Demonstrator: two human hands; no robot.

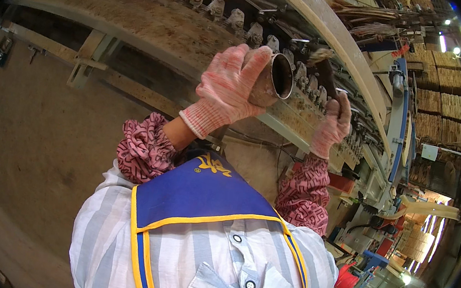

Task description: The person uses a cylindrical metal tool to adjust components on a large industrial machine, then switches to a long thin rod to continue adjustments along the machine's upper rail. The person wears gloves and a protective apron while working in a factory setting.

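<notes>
My left hand, in a pink-and-white knit glove, is wrapped round a metal can. The can is tilted so that its round open mouth faces right, and its inside looks dark. In my right hand, gloved the same way, is a dark-handled brush with a tan, tuft-like end, blurred by motion. Both hands are over a long machine with a row of dusty metal fittings. The brush is to the right of the can and apart from it.
A dusty board runs along the machine's near side, and a pale curved rail along its far side. Stacked bundles of strips stand at the far right. A red reel and other machinery lie to the lower right.
</notes>
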